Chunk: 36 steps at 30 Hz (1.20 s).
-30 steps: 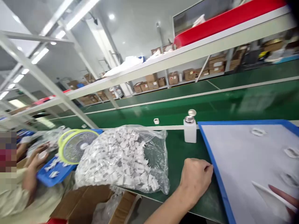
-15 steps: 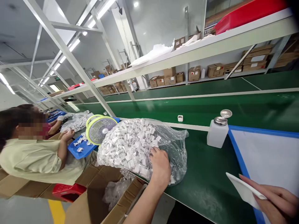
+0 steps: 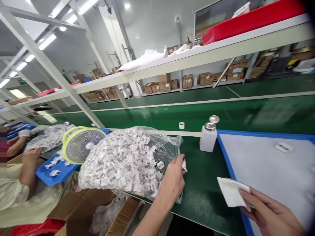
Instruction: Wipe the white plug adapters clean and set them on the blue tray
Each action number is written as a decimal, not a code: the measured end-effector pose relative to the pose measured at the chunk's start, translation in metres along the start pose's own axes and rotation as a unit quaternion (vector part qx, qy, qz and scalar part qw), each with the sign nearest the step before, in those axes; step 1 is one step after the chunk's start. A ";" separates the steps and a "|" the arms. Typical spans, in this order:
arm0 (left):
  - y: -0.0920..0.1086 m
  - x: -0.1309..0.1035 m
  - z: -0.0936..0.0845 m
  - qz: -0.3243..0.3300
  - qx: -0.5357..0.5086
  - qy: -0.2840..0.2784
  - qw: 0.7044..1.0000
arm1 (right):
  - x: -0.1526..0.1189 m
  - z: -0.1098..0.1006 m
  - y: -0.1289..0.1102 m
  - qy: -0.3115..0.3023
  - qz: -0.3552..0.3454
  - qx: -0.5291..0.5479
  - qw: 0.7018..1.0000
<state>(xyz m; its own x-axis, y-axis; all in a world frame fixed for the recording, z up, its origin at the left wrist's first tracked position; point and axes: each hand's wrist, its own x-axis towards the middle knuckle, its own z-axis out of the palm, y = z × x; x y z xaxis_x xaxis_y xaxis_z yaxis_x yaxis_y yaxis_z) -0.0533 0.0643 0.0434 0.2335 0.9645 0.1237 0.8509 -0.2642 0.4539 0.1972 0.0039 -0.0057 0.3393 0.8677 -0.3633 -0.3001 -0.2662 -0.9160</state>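
A clear plastic bag (image 3: 123,160) full of small white plastic parts lies on the green table. At its right edge, my left hand (image 3: 173,177) is closed on a small white part (image 3: 184,166), mostly hidden by the fingers. My right hand (image 3: 268,206) pinches a folded white cloth (image 3: 230,192) over the near left edge of a blue-rimmed tray (image 3: 231,170). One white part (image 3: 284,147) lies on the tray's white surface. Between bag and tray stands a white pump bottle (image 3: 208,139) with a metal top.
A yellow-green fan (image 3: 83,146) and a blue tray (image 3: 56,173) with white parts stand left of the bag. A person's arm (image 3: 28,167) is beside them. An open cardboard box (image 3: 81,213) sits below the table edge. A shelf beam (image 3: 147,71) crosses above.
My left hand has come out of the pile to the bag's right edge, now with a white part. The cloth is turned flatter to view. The view has swung right, showing more of the tray.
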 end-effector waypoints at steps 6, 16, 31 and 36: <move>0.030 -0.014 0.042 0.158 -0.074 -0.081 0.981 | -0.018 0.010 -0.030 -0.112 0.068 0.089 0.987; 0.030 -0.038 0.054 0.088 -0.210 -0.147 0.963 | 0.045 0.046 -0.104 0.058 -0.346 -0.265 0.898; 0.024 -0.035 0.056 -0.039 -0.251 -0.098 0.962 | 0.111 0.083 -0.155 -0.098 -0.539 -0.629 0.551; 0.023 -0.037 0.058 -0.040 -0.247 -0.092 0.964 | 0.112 0.083 -0.161 -0.101 -0.542 -0.642 0.532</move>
<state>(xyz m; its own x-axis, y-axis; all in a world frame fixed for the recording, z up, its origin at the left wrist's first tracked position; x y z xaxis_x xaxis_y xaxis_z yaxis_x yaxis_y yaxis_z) -0.0154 0.0228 -0.0016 0.2938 0.9535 -0.0668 0.5520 -0.1122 0.8262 0.2093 0.1791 0.1147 -0.4493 0.7965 0.4047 0.8758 0.4820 0.0237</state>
